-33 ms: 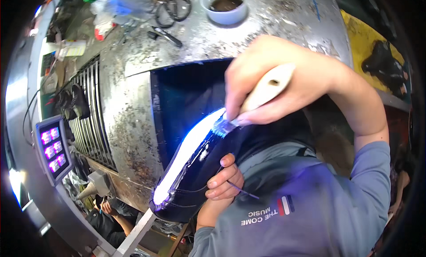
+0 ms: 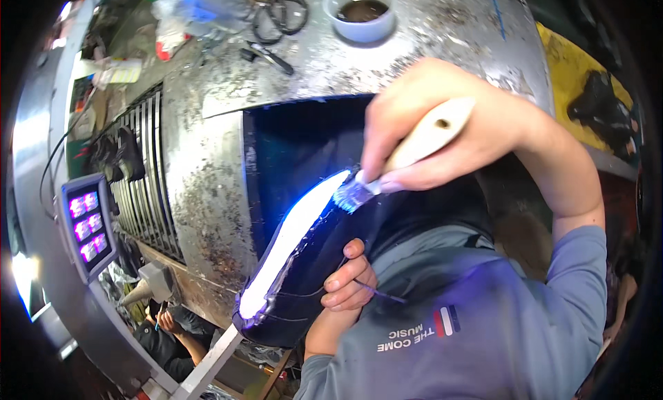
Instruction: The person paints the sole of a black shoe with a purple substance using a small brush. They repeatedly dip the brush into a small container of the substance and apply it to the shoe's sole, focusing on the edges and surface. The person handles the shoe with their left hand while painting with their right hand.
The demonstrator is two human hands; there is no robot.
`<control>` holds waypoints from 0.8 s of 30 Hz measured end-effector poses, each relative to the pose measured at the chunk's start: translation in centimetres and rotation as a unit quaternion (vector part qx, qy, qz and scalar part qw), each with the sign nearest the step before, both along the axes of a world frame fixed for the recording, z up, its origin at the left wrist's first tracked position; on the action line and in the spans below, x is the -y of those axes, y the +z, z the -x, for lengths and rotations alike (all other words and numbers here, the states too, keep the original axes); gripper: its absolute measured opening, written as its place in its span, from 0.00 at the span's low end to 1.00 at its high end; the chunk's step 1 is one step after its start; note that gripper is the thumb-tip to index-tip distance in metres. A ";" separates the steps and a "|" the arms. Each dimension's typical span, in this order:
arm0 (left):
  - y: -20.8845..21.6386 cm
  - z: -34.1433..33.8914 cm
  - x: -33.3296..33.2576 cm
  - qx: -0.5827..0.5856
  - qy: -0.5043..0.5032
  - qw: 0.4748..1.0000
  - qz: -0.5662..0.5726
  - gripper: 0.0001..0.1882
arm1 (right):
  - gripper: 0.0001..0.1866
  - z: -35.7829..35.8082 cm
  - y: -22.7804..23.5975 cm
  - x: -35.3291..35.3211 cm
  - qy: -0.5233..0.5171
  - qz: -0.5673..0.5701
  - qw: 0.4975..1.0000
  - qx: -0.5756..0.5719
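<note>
Head view: a worn, speckled metal workbench (image 2: 228, 186) fills the scene, with a dark square opening (image 2: 304, 144) cut into it. Over that opening the left hand (image 2: 345, 279) grips a dark shoe (image 2: 311, 262) from beneath, its sole (image 2: 290, 237) glowing white-blue. The right hand (image 2: 428, 130) is closed around a wooden-handled brush (image 2: 407, 151), bristles touching the sole's upper end. Beyond the opening sit a bowl (image 2: 359, 13) of dark liquid and scissors (image 2: 280, 13); left of it, a slotted grille (image 2: 145, 179) and a control panel (image 2: 86, 227) with lit purple displays.
</note>
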State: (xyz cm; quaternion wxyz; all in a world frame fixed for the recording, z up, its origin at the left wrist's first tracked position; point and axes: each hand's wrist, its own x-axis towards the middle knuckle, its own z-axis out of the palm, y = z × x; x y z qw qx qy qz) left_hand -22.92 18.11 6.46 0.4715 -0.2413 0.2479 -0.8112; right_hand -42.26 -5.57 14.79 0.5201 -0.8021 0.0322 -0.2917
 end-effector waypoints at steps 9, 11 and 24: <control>7.9 -16.7 -1.6 0.799 0.109 0.585 -0.090 0.42 | 0.10 3.0 0.1 -0.1 -0.124 -0.001 0.992 0.027; 10.5 -19.4 0.0 0.855 0.035 0.506 -0.105 0.41 | 0.10 3.2 0.2 -0.2 -0.122 -0.009 0.992 0.018; 11.8 -42.2 17.2 0.982 0.032 0.077 -0.167 0.31 | 0.11 3.9 -0.6 0.0 -0.180 -0.075 0.980 -0.033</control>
